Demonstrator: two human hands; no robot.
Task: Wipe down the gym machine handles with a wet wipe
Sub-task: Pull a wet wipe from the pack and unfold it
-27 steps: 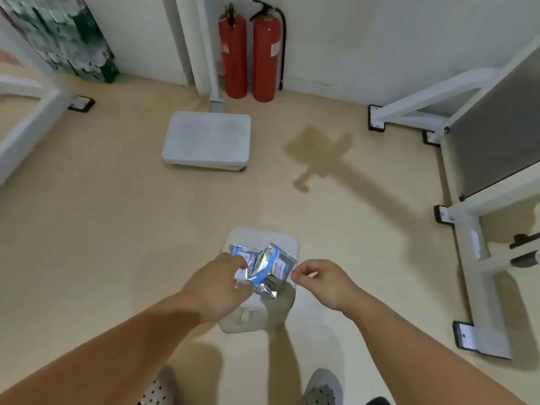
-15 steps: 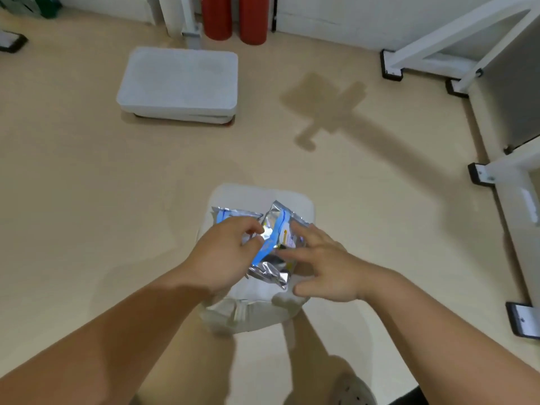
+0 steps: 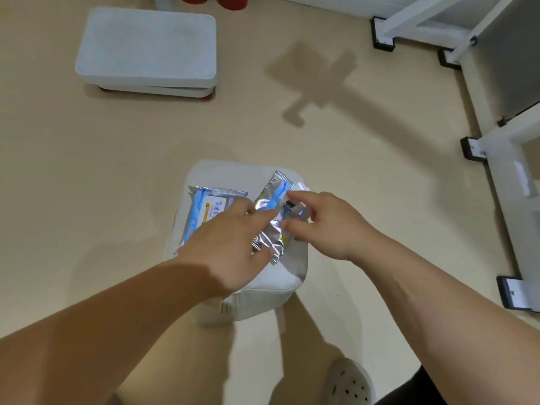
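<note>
Beige floor [image 3: 87, 176] fills the head view; a white stool [image 3: 280, 276] stands at lower centre and serves as the worktop. White machine frame [image 3: 496, 159] runs along the right edge; a grey pad [image 3: 146, 51] lies at upper left.

Two wipe packs sit on the stool. The flat pack [image 3: 204, 209] lies left, partly under the left hand [image 3: 228, 252]. The raised pack [image 3: 271, 217] is between both hands, its long axis running from lower centre toward upper right, top seam pointing up-right.

Left hand grips the raised pack's lower body, fingers curled narrow. Right hand [image 3: 327, 226] pinches narrow on the flap [image 3: 298, 188] and is nearer to it. Opening likely calls for a peel by the right hand.
</note>
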